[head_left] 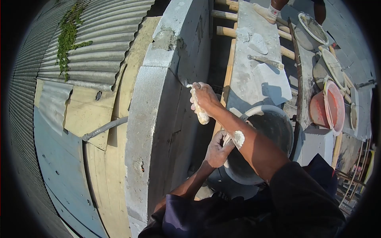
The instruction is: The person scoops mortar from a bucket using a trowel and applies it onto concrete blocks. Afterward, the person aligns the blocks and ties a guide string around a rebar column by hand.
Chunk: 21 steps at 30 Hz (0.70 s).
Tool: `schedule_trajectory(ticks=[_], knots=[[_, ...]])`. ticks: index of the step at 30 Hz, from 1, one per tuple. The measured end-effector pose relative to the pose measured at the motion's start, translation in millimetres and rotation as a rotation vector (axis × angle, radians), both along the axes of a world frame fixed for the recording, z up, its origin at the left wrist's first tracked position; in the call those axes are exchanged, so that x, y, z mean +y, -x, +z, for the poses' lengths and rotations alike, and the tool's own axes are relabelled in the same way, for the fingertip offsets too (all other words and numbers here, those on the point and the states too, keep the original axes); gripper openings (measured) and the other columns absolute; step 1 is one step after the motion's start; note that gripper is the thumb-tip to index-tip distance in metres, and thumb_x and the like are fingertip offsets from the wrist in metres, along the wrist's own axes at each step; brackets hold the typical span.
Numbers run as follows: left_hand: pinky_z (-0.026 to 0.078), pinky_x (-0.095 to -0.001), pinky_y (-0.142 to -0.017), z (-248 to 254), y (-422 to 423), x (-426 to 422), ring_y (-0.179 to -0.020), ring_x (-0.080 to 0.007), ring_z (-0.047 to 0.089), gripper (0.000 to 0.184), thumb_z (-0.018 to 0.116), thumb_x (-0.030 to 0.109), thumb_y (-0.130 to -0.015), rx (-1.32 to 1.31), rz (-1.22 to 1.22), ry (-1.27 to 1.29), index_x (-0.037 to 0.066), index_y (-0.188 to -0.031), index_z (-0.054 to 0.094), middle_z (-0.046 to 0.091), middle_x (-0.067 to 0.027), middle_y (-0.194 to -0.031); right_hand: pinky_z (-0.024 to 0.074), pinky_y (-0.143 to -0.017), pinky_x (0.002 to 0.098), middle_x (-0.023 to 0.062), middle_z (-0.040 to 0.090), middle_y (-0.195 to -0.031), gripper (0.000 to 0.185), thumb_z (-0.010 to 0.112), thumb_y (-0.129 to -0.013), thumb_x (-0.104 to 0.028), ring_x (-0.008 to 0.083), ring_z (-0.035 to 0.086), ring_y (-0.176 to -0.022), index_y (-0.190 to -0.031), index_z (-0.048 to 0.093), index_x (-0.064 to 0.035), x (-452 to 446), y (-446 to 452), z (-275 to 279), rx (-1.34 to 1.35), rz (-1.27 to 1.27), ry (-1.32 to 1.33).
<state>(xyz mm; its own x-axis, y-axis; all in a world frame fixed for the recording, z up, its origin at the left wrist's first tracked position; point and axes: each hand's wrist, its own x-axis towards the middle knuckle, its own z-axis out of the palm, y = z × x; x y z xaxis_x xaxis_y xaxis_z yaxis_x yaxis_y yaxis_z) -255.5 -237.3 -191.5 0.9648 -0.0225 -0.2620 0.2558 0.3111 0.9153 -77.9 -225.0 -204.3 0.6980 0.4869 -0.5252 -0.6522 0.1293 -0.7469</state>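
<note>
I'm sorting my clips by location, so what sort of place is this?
Probably a building site, apparently up on scaffolding: the right hand holds a trowel at a wall of pale blocks, a long board lies across poles, and buckets sit nearby.

Roof (95, 51) left of wall (145, 107), plank (245, 81) right, tub (271, 108) nearer, buckets (318, 109) far right
</note>
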Motion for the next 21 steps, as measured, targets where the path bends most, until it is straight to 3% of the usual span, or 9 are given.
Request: schedule_trajectory(ticks=[1,7,8,11,12,15,17,21], knots=[[0.044,-0.0249,-0.084,4,-2,-1,-0.092,-0.0072,0.054,0.030,0.065,0.012,-0.093,-0.013,0.010,0.002,0.002,-0.119,0.055,0.060,-0.0001,-0.103,0.0468,-0.043,0.0389,0.0070,0.056,-0.066,0.028,0.052,-0.097,-0.038,0.0229,0.058,-0.050,-0.091,0.055,-0.0105,0,-3,-4,0.121,-0.009,-0.055],[0.042,-0.0237,-0.073,1,-3,0,-0.080,-0.0061,0.049,0.028,0.067,0.015,-0.092,0.036,0.007,-0.071,0.001,-0.114,0.057,0.056,0.0019,-0.091,0.0447,-0.044,0.0382,0.0078,0.056,-0.065,0.030,0.051,-0.097,-0.031,0.0229,0.056,-0.051,-0.081,0.056,-0.0055,4,-25,10,0.274,0.066,0.141],[0.042,-0.0234,-0.071,0,-2,0,-0.078,-0.0059,0.048,0.027,0.068,0.015,-0.092,0.042,0.001,-0.081,0.001,-0.113,0.057,0.054,0.0023,-0.088,0.0443,-0.043,0.0365,0.0080,0.055,-0.063,0.031,0.050,-0.097,-0.028,0.0224,0.055,-0.050,-0.082,0.058,-0.0018,-3,-31,1,0.286,0.087,-0.051],[0.040,-0.0230,-0.066,9,-5,-1,-0.074,-0.0051,0.045,0.028,0.069,0.017,-0.091,0.052,0.012,-0.075,0.002,-0.111,0.058,0.051,0.0034,-0.084,0.0444,-0.042,0.0343,0.0082,0.054,-0.062,0.033,0.049,-0.097,-0.028,0.0209,0.054,-0.050,-0.085,0.060,0.0003,-25,-47,18,0.365,0.226,-0.012],[0.040,-0.0225,-0.067,11,-6,0,-0.075,-0.0048,0.045,0.028,0.069,0.017,-0.091,0.065,-0.004,-0.082,0.002,-0.112,0.057,0.052,0.0039,-0.085,0.0450,-0.042,0.0334,0.0082,0.055,-0.065,0.036,0.048,-0.098,-0.031,0.0191,0.054,-0.050,-0.091,0.061,0.0019,-32,-55,30,0.564,0.273,0.077],[0.039,-0.0215,-0.068,13,-6,2,-0.076,-0.0041,0.046,0.029,0.069,0.019,-0.091,0.091,-0.025,-0.102,0.003,-0.112,0.057,0.052,0.0049,-0.086,0.0461,-0.043,0.0325,0.0075,0.056,-0.068,0.038,0.048,-0.098,-0.034,0.0179,0.054,-0.050,-0.096,0.060,0.0017,-51,-64,38,0.571,0.295,-0.034],[0.038,-0.0215,-0.067,10,-5,0,-0.076,-0.0039,0.045,0.029,0.069,0.019,-0.091,0.079,-0.014,-0.118,0.003,-0.112,0.057,0.052,0.0050,-0.085,0.0461,-0.045,0.0282,0.0059,0.056,-0.072,0.037,0.047,-0.098,-0.037,0.0145,0.053,-0.052,-0.105,0.059,-0.0018,-49,-63,44,0.495,0.105,-0.174],[0.038,-0.0212,-0.066,10,-4,2,-0.075,-0.0037,0.045,0.029,0.071,0.020,-0.090,0.102,-0.009,-0.084,0.003,-0.110,0.058,0.052,0.0051,-0.084,0.0461,-0.044,0.0269,0.0033,0.054,-0.074,0.038,0.044,-0.100,-0.039,0.0112,0.052,-0.051,-0.110,0.056,-0.0049,-34,-65,54,0.469,0.136,-0.498]])
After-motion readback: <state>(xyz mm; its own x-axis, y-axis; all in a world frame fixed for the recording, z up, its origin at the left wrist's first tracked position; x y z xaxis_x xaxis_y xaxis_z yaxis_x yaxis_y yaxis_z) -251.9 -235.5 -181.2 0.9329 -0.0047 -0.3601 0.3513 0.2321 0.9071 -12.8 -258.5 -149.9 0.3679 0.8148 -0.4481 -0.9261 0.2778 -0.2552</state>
